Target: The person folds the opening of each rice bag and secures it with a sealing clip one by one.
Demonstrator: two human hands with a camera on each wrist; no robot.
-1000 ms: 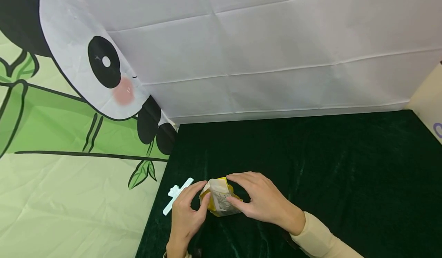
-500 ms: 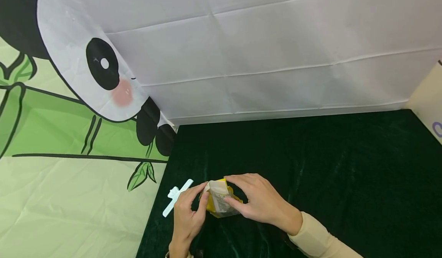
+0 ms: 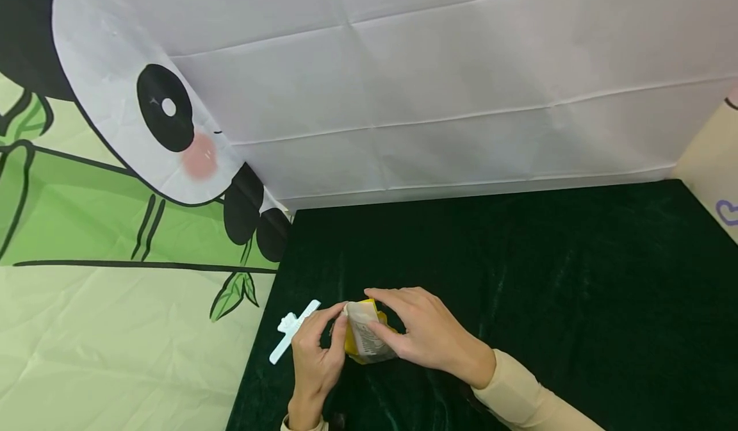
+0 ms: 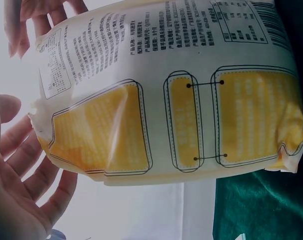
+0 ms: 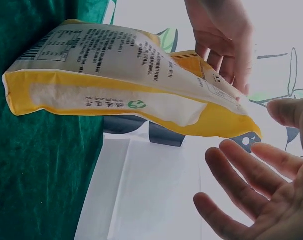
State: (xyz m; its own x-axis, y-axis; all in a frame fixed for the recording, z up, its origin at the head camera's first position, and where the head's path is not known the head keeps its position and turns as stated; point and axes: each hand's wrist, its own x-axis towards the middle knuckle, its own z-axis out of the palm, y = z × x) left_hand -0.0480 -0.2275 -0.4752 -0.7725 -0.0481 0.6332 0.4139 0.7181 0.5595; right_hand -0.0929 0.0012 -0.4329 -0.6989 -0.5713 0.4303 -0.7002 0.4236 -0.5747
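Observation:
A plump white-and-yellow printed bag (image 3: 364,341) stands on the dark green cloth in the head view. At its upper left corner, the thumb and index finger of my left hand (image 3: 318,357) pinch the edge. My right hand (image 3: 432,332) hovers at the bag's upper right side, thumb and fingers spread. In the right wrist view a gap shows between the right hand (image 5: 261,195) and the yellow-edged bag (image 5: 136,90). The left wrist view shows the bag's back (image 4: 156,90), with text, a barcode and yellow panels. A pale bag clip (image 3: 293,330) lies left of my left hand.
Dark green velvety cloth (image 3: 519,277) covers the table. A white sheet (image 3: 450,98) hangs behind it. On the left is a pale green sheet (image 3: 132,335) with a panda print, and a cream panel (image 3: 709,162) stands at the right edge.
My right hand has shifted left across the bag's top, its index finger now past the yellow corner. My left thumb and index finger have drawn together on the left corner. The clip stays put.

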